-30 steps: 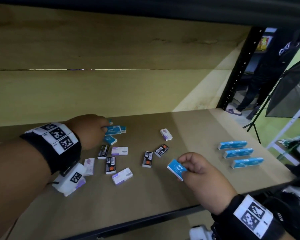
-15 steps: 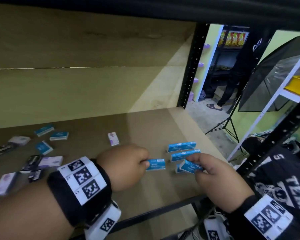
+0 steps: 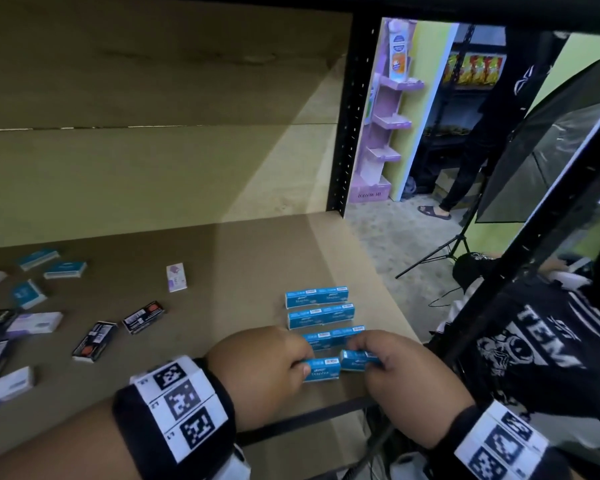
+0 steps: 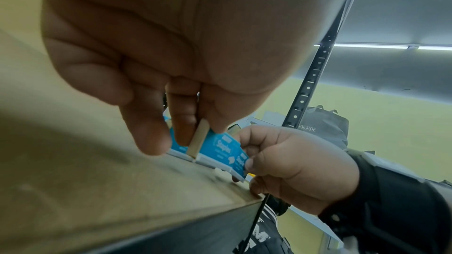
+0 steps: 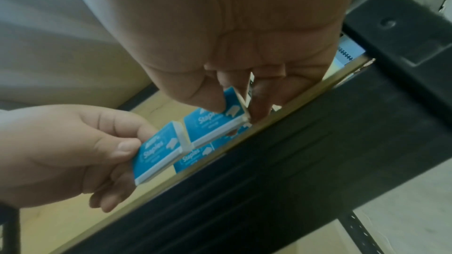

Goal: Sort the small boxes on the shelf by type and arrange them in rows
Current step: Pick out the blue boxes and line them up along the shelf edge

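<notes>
Head view: near the shelf (image 3: 222,393) front edge, our left hand (image 3: 260,372) pinches one blue staple box (image 3: 321,368); our right hand (image 3: 409,375) pinches another blue box (image 3: 355,360) just beside it, ends nearly meeting.

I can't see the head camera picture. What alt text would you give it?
Two hands, the left hand and right hand, each pinch a blue staples box, left box and right box, end to end at the shelf's front edge, before three rows of blue boxes. Black, purple and blue boxes lie scattered left.
</notes>
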